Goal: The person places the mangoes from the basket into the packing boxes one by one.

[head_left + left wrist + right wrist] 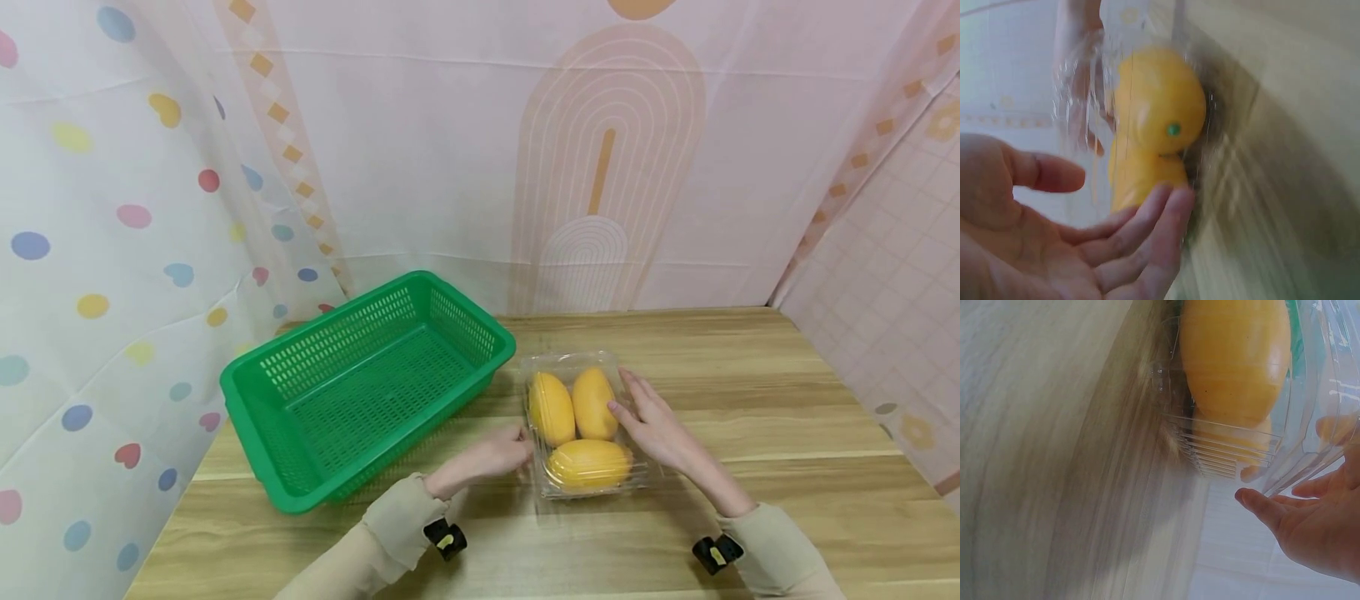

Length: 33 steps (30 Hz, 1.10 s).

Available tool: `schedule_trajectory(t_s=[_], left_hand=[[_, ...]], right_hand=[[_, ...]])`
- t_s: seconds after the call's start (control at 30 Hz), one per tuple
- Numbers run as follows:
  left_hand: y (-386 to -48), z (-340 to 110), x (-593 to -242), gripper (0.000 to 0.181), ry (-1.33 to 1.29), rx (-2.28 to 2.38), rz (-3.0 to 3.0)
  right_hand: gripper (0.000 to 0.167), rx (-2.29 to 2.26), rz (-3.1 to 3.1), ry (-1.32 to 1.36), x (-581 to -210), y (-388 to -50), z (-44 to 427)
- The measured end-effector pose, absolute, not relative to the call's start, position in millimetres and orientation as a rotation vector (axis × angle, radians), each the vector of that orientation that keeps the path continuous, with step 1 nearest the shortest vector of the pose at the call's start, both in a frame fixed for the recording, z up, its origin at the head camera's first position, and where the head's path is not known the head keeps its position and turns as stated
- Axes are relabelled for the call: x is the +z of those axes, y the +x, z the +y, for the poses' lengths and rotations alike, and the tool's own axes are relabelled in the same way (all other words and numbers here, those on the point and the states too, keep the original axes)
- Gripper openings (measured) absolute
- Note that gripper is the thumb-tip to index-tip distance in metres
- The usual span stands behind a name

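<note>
A clear plastic box (567, 360) holds three yellow mangoes (588, 463) and stands on the table, two mangoes upright side by side and one crosswise in front. My left hand (487, 457) is at the box's left side. In the left wrist view its fingers (1166, 231) are extended near the wall, thumb apart. On the box's right side is my right hand (654, 421), its thumb over the top edge and its fingers along the side. Clear plastic partly covers that hand in the right wrist view, so firm contact is hard to judge.
A green plastic basket (281, 492) with slotted walls stands left of the box, nothing visible inside. Wood-grain tabletop (757, 400) extends to the right. Patterned cloth (420, 167) hangs behind the table and at both sides.
</note>
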<state>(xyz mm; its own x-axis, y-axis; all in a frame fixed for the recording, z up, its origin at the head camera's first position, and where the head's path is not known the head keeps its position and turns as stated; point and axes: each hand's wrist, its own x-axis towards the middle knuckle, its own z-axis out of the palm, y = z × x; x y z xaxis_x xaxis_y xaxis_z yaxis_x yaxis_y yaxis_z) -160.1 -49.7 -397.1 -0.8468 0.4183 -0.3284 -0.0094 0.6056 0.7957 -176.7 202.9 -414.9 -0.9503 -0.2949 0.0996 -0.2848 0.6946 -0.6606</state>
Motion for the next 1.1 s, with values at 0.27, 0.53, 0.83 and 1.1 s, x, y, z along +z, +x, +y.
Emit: schedule_trajectory(t_s=[0.27,0.53,0.83,1.1], left_hand=[[-190.5,-40.7,-405.3,0.052,0.148,1.173,2.669],[-215.9,-31.5,-410.3,0.049,-0.007,1.322,2.727],[-240.2,-20.5,-417.6,0.034,-0.147,1.556,2.565],[-252.9,-10.2,-425.8,0.033,-0.331,1.682,2.458]], right_hand=[[0.067,-1.101,2.886,-0.473,-416.4,-176.9,201.8],[0.066,-1.118,2.882,-0.498,-416.0,-176.7,202.3],[0.064,-1.124,2.879,-0.485,-415.2,-177.0,201.7],[0.066,-1.122,2.877,-0.491,-415.6,-177.1,201.9]])
